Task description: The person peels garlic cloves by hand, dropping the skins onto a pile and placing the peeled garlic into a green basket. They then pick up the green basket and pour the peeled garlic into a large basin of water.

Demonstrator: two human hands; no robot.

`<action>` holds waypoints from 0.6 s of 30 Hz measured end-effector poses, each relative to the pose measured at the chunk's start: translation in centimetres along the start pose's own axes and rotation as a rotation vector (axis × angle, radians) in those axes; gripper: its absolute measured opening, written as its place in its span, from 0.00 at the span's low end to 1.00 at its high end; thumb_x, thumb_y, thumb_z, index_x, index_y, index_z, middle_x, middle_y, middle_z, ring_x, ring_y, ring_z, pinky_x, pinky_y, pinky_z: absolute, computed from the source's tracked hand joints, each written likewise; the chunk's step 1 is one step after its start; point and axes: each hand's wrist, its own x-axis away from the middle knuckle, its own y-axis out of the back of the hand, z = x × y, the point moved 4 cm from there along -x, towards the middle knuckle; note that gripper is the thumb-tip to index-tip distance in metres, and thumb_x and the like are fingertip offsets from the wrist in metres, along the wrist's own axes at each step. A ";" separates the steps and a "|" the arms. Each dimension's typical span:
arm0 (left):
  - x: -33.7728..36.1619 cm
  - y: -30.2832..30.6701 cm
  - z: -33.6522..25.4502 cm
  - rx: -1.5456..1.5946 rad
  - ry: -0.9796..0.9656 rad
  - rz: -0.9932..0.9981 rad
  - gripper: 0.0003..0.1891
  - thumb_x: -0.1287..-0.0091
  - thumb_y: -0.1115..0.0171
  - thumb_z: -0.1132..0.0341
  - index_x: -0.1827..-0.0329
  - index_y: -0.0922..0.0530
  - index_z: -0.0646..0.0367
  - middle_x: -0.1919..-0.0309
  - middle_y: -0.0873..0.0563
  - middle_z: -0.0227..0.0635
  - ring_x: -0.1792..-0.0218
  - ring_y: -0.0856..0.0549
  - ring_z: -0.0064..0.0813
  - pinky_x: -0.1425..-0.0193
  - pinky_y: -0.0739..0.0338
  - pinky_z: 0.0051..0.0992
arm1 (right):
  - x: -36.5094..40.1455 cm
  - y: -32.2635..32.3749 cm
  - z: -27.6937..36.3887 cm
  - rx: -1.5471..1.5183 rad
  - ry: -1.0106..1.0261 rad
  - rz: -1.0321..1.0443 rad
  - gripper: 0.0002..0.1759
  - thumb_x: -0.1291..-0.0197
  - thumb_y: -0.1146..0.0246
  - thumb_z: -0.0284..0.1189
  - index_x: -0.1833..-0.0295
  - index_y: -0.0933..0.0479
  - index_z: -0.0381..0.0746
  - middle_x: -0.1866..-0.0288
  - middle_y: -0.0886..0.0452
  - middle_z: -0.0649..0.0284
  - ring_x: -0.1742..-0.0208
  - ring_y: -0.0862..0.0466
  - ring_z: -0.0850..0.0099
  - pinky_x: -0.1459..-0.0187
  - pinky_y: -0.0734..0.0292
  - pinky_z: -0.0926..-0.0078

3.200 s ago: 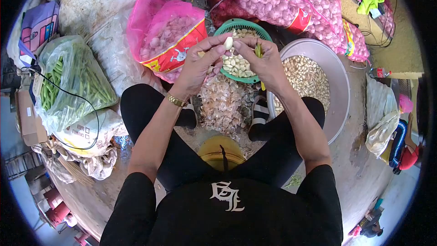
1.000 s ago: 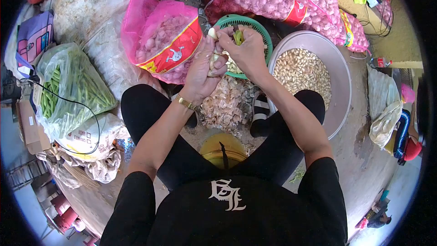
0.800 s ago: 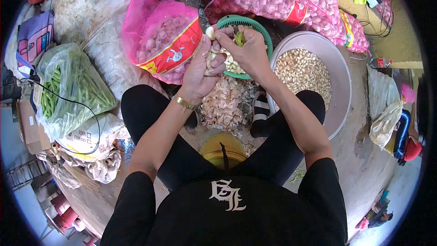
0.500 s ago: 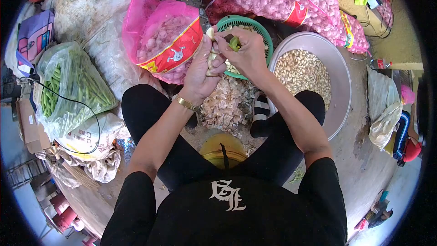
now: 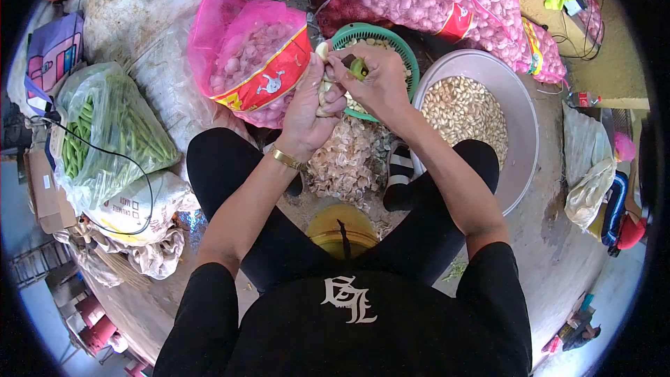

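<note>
My left hand (image 5: 309, 110) is closed around several garlic cloves, with one pale clove (image 5: 322, 50) sticking up at the fingertips. More cloves (image 5: 325, 96) show between its curled fingers. Close against it, my right hand (image 5: 382, 85) is pinched on a small green object (image 5: 359, 68), perhaps a handle; its other end is hidden. Both hands are over the near side of a green plastic basket (image 5: 412, 63) that contains peeled cloves. Below them, a heap of papery garlic skins (image 5: 345, 160) lies on the ground between my feet.
An open pink mesh bag of garlic (image 5: 255, 56) stands at left, with full garlic sacks (image 5: 481, 0) behind. To the right, a wide basin (image 5: 525, 126) holds many loose cloves. A plastic bag of green pods (image 5: 118, 132) sits far left; a yellow rounded object (image 5: 328, 227) is between my legs.
My right fingers and the green object have turned very slightly beside the clove. My left hand keeps its place and its hold.
</note>
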 end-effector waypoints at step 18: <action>-0.6 0.1 -0.3 0.077 0.080 0.107 0.16 0.23 0.53 0.50 0.45 0.29 0.51 0.66 0.27 0.23 0.78 0.32 0.12 0.83 0.39 0.09 | -0.3 -0.1 -0.7 -0.361 -0.312 -0.101 0.06 0.40 0.32 0.26 0.61 0.18 0.34 0.71 0.16 0.64 0.70 0.19 0.81 0.69 0.25 0.77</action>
